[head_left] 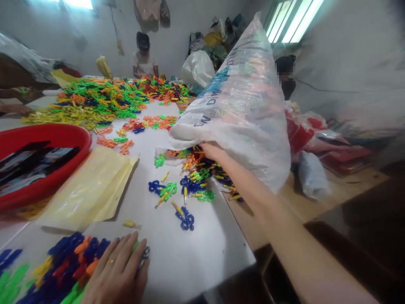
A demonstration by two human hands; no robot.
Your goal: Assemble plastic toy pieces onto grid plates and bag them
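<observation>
One glossy, round red basin (85, 147) sits mid-left. Lower left, the left hand (122, 270) lies spread on knobbly plastic pieces (68, 261). At centre, the right hand (210, 151) meets similar pieces—grip hidden—beneath a crinkled, peaked sack (243, 105).

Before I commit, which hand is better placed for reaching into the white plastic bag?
Likely the right hand: it's at the opening of the white plastic bag; the left hand rests on colourful plastic pieces farther off.

pale walls (335, 55) | bright barred window (292, 21) | white tabletop (202, 249) | brown surface beyond (300, 202)
</observation>
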